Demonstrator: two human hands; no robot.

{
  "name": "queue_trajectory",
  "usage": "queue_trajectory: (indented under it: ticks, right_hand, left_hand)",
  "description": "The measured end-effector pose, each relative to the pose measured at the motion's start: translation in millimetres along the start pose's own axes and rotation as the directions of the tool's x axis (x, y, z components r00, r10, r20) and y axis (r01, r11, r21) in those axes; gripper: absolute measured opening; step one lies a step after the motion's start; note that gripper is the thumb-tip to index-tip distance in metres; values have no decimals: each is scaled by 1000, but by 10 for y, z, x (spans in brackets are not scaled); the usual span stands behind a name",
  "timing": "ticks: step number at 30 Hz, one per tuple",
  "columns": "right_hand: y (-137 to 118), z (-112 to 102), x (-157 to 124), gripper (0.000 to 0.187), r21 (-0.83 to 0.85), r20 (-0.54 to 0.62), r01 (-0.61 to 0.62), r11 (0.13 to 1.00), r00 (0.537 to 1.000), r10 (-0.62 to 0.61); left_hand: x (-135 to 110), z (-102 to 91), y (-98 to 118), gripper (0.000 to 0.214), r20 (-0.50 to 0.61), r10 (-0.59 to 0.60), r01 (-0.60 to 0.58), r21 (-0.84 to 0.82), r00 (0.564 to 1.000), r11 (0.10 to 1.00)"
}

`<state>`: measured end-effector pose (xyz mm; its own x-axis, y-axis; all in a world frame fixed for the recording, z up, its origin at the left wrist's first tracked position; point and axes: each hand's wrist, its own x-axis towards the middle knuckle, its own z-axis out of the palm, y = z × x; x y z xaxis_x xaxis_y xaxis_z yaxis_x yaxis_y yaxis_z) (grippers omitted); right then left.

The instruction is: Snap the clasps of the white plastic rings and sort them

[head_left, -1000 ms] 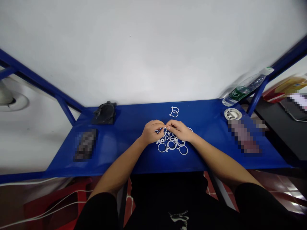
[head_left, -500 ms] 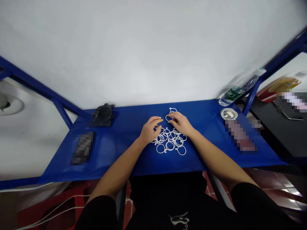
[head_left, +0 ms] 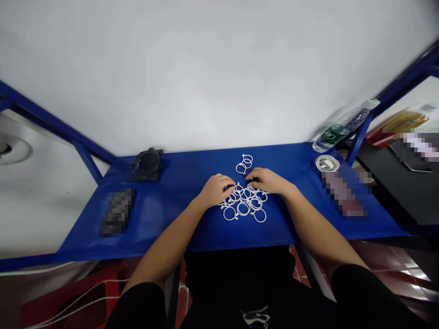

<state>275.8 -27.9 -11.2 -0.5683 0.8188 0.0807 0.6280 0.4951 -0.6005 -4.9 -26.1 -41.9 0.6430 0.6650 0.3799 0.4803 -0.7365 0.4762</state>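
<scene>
At the far left of the blue surface point(head_left: 178, 224) a blurred dark object point(head_left: 116, 211) lay flat. Behind it a black lumpy item point(head_left: 147, 163) sat against the white wall point(head_left: 206, 68), both well apart from the hands, probably parked out of the way.

The left hand point(head_left: 215, 189) rested palm down with its fingers curled onto the left edge of the pile of white rings point(head_left: 244, 203). Whether it pinched a ring could not be told. The pile lay mid-surface, straight ahead of the body, seemingly so that either hand could reach it alike. Just beyond it a small linked cluster point(head_left: 244, 164) sat apart, near the wall.

The right hand point(head_left: 269, 181) lay on the pile's far right edge, fingers pointing left toward the other hand. The two hands were close but not touching, and its grip was also unclear.

Further right stood a white coil point(head_left: 327, 162), a blurred long object point(head_left: 343, 194) and a tilted water bottle point(head_left: 343, 125) by a blue strut point(head_left: 360, 137).

Bare surface lay open on both sides of the pile. The front edge ran close below the rings, and the wall closed the back.
</scene>
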Motion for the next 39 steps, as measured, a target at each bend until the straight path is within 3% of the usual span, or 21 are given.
queue_trajectory:
  ticks: [3,5,8,10,14,16,19,21,26,30,34,39]
  right_hand:
    - [-40,19,19,11,-21,0,10,1000,1000,-10]
    - [-101,44,33,11,-1,-63,-3,1000,998,3]
    - [-231,135,58,12,130,-207,-96,987,971,121]
    - [-322,229,79,13,255,-255,-122,959,948,188]
    - [-432,386,114,16,471,-229,-46,881,958,172]
    - [-440,401,115,25,570,-208,-43,820,958,195]
    - [-429,352,92,39,654,-192,-23,756,962,195]
    - [-434,307,69,41,620,-218,40,784,968,123]
    - [-507,259,43,33,311,-273,177,934,958,-90]
    - [-533,260,47,28,214,-244,173,961,962,-119]
    - [-513,256,37,26,188,-191,174,967,972,-138]
    - [-497,249,37,23,184,-204,210,960,964,-171]
  left_hand:
    - [-4,6,10,17,7,-20,20,19,1000,1000]
    - [-2,5,39,19,-19,-40,41,28,999,999]
    - [14,-16,129,35,-132,-9,14,44,991,999]
    - [31,-38,202,40,-210,78,-62,80,975,995]
    - [50,-74,270,17,-254,228,-199,135,940,971]
    - [46,-90,252,10,-279,220,-194,118,935,974]
    - [32,-108,205,18,-330,128,-112,65,935,992]
    - [24,-109,187,26,-348,67,-60,32,935,998]
    - [25,-77,190,39,-360,8,-11,-6,933,1000]
    - [28,-75,200,40,-330,35,-37,2,943,999]
    - [28,-84,208,42,-309,54,-53,13,950,999]
    - [31,-70,202,41,-305,68,-69,6,950,998]
